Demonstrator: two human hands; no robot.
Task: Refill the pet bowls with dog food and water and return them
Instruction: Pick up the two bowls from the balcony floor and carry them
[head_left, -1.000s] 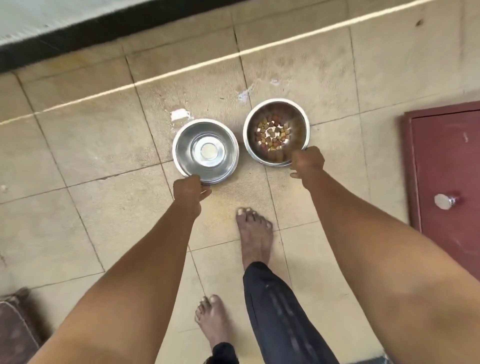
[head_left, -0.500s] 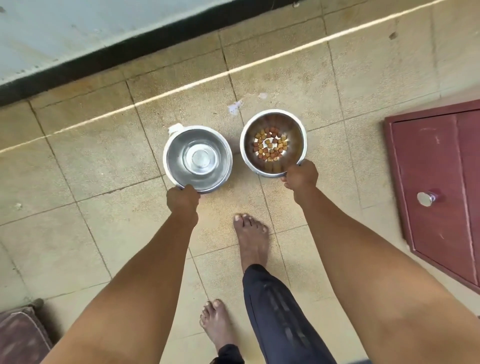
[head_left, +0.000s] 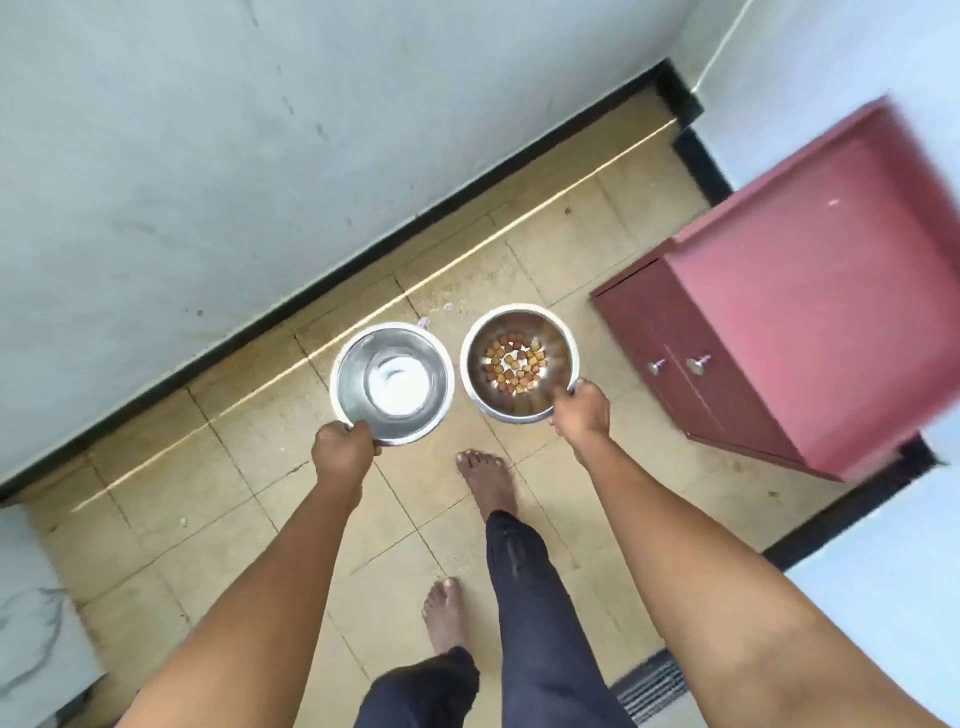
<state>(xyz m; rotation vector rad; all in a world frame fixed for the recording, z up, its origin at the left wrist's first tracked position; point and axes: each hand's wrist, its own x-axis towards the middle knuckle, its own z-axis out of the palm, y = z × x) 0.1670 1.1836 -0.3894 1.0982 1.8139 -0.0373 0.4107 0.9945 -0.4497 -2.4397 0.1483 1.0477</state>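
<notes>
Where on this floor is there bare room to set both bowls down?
Bare tiles run along the black skirting left of the water bowl, and between the kibble bowl and red cabinet. It is crowded near the feet.

Both bare arms reach forward toward mid-frame, the left hand (head_left: 343, 451) and right hand (head_left: 582, 413) each closed in a grip, knuckles up.

Probably a home: bare feet (head_left: 485, 486) on tiled floor (head_left: 571, 249), painted wall (head_left: 208, 156), red cabinet (head_left: 810, 312).
</notes>
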